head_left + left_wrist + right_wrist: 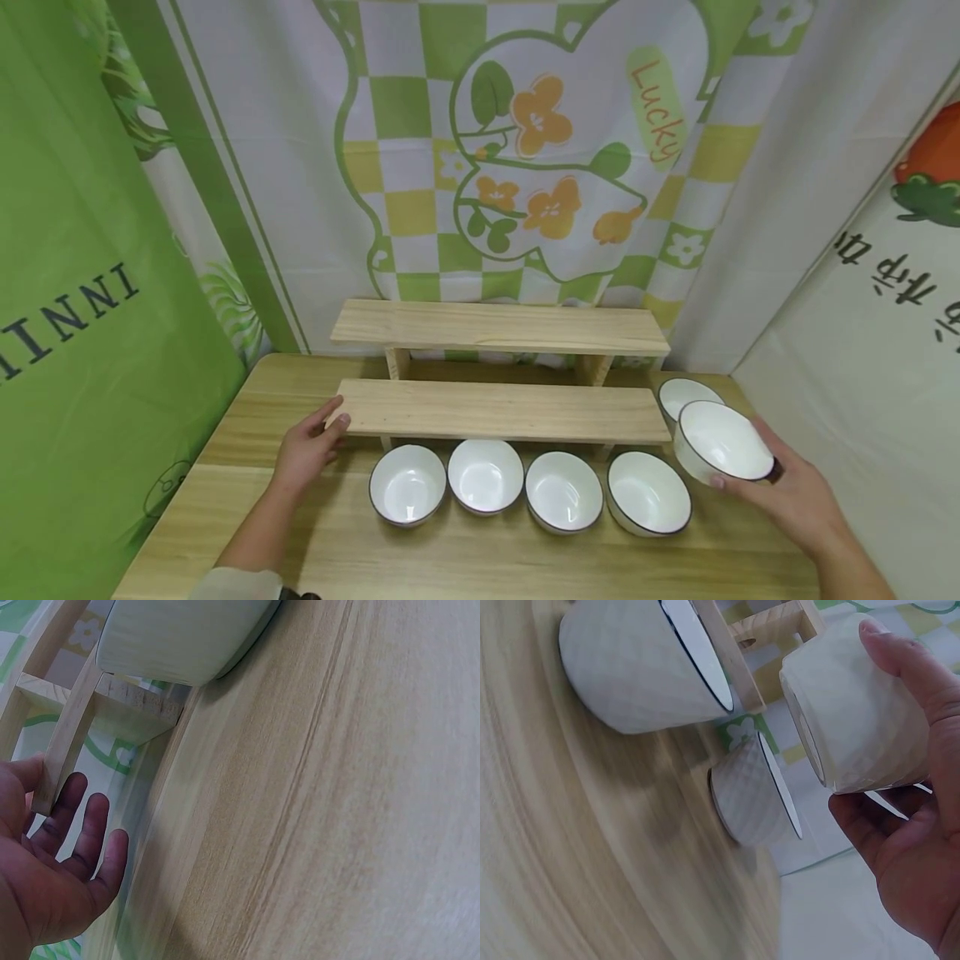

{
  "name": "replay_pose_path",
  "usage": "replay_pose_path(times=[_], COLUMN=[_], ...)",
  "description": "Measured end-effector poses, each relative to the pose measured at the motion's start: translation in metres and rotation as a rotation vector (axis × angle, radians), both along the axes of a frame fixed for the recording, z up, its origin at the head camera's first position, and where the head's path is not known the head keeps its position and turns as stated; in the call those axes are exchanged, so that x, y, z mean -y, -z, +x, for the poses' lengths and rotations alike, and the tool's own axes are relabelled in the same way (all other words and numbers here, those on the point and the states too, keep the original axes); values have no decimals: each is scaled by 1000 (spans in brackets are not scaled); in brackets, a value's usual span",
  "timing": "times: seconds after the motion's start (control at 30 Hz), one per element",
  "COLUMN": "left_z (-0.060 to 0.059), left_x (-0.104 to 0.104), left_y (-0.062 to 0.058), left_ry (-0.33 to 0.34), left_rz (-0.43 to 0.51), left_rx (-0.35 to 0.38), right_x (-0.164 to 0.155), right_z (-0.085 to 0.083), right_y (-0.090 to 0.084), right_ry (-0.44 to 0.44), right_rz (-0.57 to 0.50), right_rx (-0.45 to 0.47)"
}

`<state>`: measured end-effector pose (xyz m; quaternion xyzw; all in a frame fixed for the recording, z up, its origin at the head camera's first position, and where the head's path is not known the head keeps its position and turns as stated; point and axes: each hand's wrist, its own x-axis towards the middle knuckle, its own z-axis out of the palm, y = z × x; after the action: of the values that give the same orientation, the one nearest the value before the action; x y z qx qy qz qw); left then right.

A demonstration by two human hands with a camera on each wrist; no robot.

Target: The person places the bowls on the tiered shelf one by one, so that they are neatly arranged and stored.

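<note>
The right hand [787,492] grips a white bowl [722,442], fingers curled round its wall, holding it tilted above the bench [465,558] near the right edge, its mouth turned toward the two-step wooden shelf [498,408]. The lower step's right end lies just left of the held bowl, and the step's long axis runs left to right across the bench, so the right hand is the nearer one to that end. Another bowl [678,390] sits behind it by the back right corner; whether the two touch is hard to tell. Four bowls [528,492] stand in a row along the front of the shelf. The left hand [309,446] rests with relaxed fingers against the lower step's left end.
</note>
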<state>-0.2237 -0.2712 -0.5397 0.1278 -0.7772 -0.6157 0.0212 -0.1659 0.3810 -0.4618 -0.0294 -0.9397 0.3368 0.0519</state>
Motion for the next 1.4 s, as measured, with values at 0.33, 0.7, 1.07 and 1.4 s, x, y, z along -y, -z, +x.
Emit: replay_pose_path(times=[0.33, 0.7, 1.07, 1.4], left_z=[1, -1, -3, -5], left_x=[0, 1, 2, 2], left_y=[0, 3, 3, 5], left_ry=[10, -7, -8, -16], left_rz=[-6, 0, -6, -10], left_rx=[6, 13, 26, 29], right_x=[12, 32, 48, 61], right_z=[-9, -24, -35, -43], right_y=[-7, -20, -30, -36], right_ry=[-31, -82, -119, -148], right_rz=[-1, -57, -36, -26], right_rx=[-21, -13, -42, -47])
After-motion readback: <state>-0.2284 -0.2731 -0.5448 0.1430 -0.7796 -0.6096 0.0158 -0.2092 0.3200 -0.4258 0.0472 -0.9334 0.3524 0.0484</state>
